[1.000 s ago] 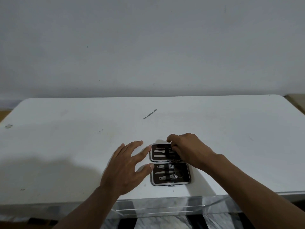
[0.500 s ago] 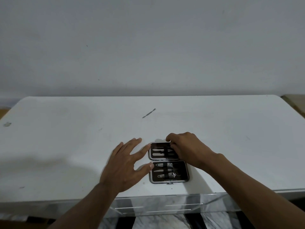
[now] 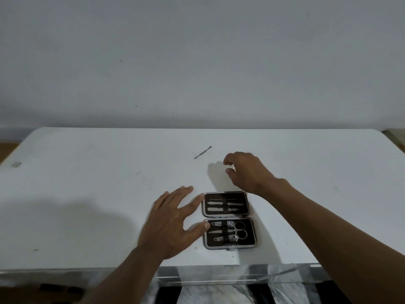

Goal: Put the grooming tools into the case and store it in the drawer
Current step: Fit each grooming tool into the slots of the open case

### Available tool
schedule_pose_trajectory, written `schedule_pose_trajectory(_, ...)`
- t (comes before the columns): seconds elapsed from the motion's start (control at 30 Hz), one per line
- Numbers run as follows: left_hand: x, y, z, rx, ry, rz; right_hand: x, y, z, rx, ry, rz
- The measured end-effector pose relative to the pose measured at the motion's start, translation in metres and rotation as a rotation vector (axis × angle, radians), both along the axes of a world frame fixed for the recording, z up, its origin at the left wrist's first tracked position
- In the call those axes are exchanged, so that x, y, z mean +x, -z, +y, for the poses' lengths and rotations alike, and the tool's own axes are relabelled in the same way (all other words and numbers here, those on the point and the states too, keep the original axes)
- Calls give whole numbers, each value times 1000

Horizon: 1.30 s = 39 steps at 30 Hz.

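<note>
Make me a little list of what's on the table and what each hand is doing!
table: white table, seen from above
case: open case, lying flat near the front edge, tools strapped in both halves
scissors: in the near half
loose tool: thin metal tool, alone on the table beyond the case
left hand: spread open, fingertips at the case's left edge
right hand: empty, fingers curled loosely, beyond the case, close to the loose tool but not touching it
drawer: not clearly in view

Shiny metal tools (image 3: 228, 231) in dark-lined case (image 3: 252, 234).
</note>
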<state>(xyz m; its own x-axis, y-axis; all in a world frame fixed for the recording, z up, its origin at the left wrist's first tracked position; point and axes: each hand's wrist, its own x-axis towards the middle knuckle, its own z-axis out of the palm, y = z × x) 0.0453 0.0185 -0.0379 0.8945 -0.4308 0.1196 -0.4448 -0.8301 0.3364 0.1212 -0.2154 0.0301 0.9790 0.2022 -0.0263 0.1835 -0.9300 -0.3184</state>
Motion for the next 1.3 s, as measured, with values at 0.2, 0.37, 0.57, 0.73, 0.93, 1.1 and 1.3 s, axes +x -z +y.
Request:
schedule_pose_trajectory(0.2,0,-2,-2,7,-8,-1,50,5,35,-97,-83,35)
schedule_pose_trajectory(0.37,0,-2,-3,-11,-14,-6,79,16,52,-151,-157,58)
schedule_pose_trajectory(0.57,2,-3,-3,-10,-17,-18,96,13,54,-211,-100,23)
schedule_pose_trajectory(0.73,2,-5,-4,-21,-24,-19,105,2,59,-192,-42,84)
schedule_pose_trajectory(0.93,2,-7,-5,-19,-32,-21,115,-4,60,-173,-53,176)
schedule_pose_trajectory(1.1,3,-6,-5,-17,-32,-32,111,-3,61,-165,-21,183)
schedule_pose_trajectory(1.3,2,-5,-5,-22,-28,-33,103,1,59,-144,-3,173)
